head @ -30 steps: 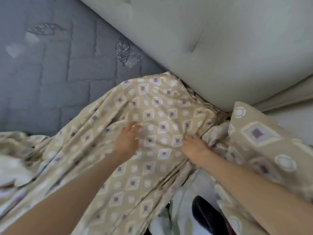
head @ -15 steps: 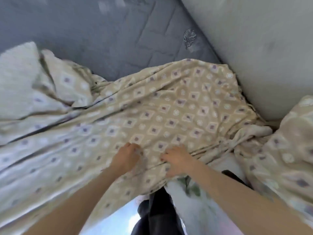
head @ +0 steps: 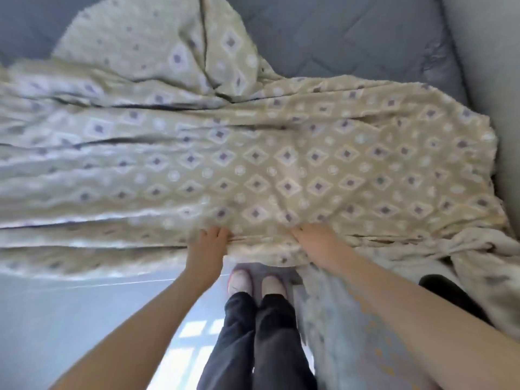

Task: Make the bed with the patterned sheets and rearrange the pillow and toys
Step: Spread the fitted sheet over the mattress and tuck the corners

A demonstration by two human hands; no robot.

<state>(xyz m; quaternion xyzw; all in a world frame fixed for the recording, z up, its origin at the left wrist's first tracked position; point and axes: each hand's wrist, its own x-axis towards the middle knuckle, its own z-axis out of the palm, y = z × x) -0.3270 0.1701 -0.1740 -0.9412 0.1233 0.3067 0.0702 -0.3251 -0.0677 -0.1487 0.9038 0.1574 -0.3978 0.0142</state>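
A beige sheet (head: pixel 281 164) printed with purple diamonds and white circles lies bunched in long folds across the grey quilted mattress (head: pixel 337 35). Its near edge hangs over the bedside. My left hand (head: pixel 209 246) grips that edge, fingers curled into the fabric. My right hand (head: pixel 318 243) is closed on the same edge a little to the right. A folded flap of the sheet (head: pixel 174 40) rises toward the far side. No pillow or toy is identifiable.
The pale padded headboard (head: pixel 495 66) runs along the right. More of the patterned cloth (head: pixel 478 257) is heaped at the right corner over a dark object (head: pixel 447 294). My feet in light slippers (head: pixel 253 281) stand on the glossy floor (head: pixel 56 319) beside the bed.
The view has swung left and down, away from the headboard. Both hands have slid along the sheet to its near edge and gripped it, drawing it toward me; floor and feet now show.
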